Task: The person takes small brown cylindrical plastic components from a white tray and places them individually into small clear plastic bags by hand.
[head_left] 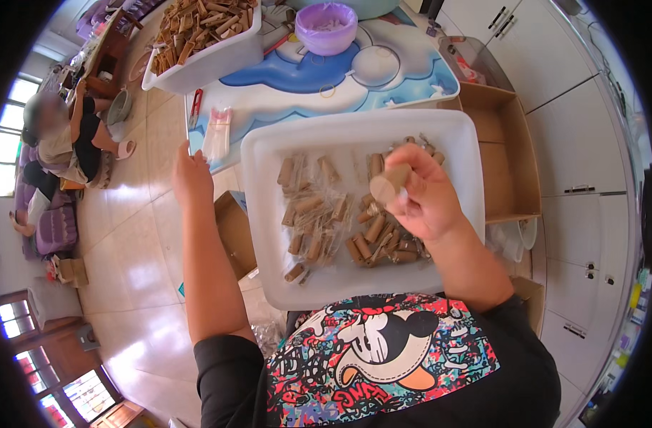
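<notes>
My right hand (427, 196) is raised over a white tray (269, 285), its thumb and fingers closed on a short brown cylinder (388, 185). Below it, loose brown cylinders (374, 228) with small metal-looking bits lie in the tray's right half. Similar cylinders in clear plastic wrappers (319, 217) fill the left half. My left hand (192, 177) is closed at the near left corner of the table, beside a stack of clear and pink plastic bags (217, 132). Whatever its fingers pinch is too small and hidden to make out.
A white bin (229, 63) heaped with brown pieces stands on the cartoon-printed table (283, 100), near a red cutter knife (196, 107) and a purple lined bowl (327, 28). Cardboard boxes (507, 171) flank the tray. Another person (65, 146) sits far left; white cabinets (575, 135) line the right.
</notes>
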The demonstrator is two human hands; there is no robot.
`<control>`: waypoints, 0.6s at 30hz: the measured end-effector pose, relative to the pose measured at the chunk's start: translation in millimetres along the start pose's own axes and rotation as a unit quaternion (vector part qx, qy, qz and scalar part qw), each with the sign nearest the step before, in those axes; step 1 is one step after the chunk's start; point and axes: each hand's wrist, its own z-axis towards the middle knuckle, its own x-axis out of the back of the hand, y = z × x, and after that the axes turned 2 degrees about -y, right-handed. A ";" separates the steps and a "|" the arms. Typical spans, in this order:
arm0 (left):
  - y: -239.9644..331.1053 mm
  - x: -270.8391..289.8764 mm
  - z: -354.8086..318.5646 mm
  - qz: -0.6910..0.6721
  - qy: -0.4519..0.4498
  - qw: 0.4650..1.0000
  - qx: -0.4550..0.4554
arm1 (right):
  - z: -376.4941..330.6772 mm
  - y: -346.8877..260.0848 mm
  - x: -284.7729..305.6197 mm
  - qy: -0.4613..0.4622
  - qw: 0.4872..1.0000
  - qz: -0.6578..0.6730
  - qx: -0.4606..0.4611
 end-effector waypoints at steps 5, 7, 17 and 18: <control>-14.8 -6.2 6.3 -0.201 -0.065 0.977 0.040 | -23.0 -19.8 -61.1 -0.182 0.971 -0.068 0.141; -25.2 -10.3 7.0 -0.267 -0.065 0.959 0.073 | -22.6 -26.9 -72.1 -0.328 0.926 -0.073 0.173; -28.9 -18.3 5.6 -0.340 -0.004 0.932 0.121 | -33.6 -34.0 -101.6 -0.346 0.894 -0.113 0.260; -23.8 -16.0 3.0 -0.339 -0.008 0.933 0.122 | -34.3 -33.8 -102.2 -0.342 0.896 -0.114 0.260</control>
